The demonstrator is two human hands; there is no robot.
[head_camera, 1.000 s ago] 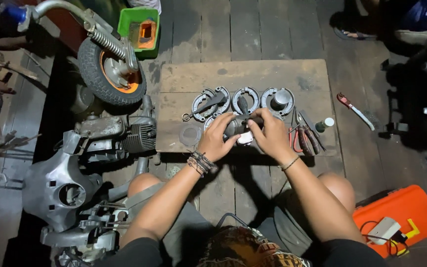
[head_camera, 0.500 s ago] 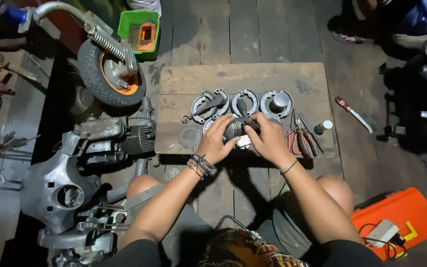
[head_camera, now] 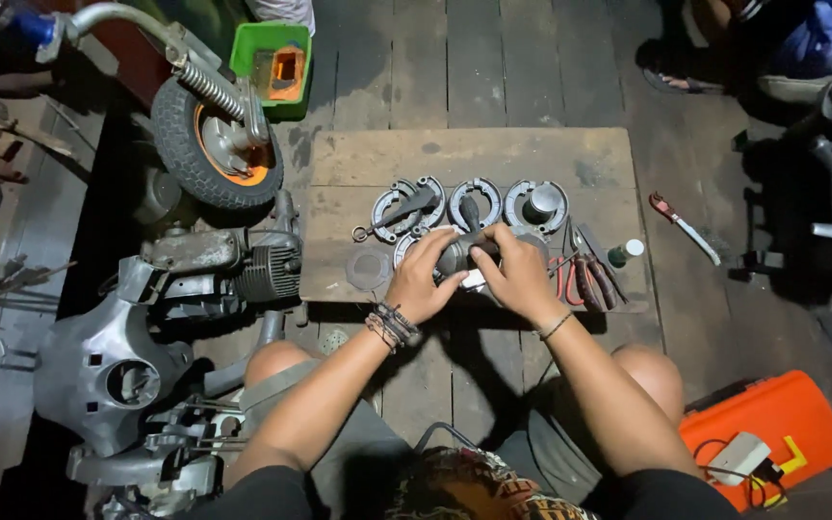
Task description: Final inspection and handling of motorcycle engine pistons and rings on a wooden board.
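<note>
Fingers of the left hand [head_camera: 423,277] and right hand [head_camera: 514,274] curl around a dark grey, rounded metal part [head_camera: 461,252], held over the wooden board [head_camera: 464,159], at 6 o'clock from three brake shoes [head_camera: 475,203].

Open room on the wooden board [head_camera: 493,154] along its far strip, bare from edge to edge. Blocked mid-board by three round brake-shoe assemblies [head_camera: 474,202] set in a row, just beyond the left hand [head_camera: 421,279] and right hand [head_camera: 517,274]. Crowded at the right edge by pliers [head_camera: 589,279] and a small bottle [head_camera: 625,253]. Hemmed on the left by a scooter wheel [head_camera: 214,144] and an engine block [head_camera: 233,265]. Clear floor planks [head_camera: 686,318] right of the board, apart from a red-handled tool [head_camera: 683,224] and an orange case [head_camera: 772,424].
</note>
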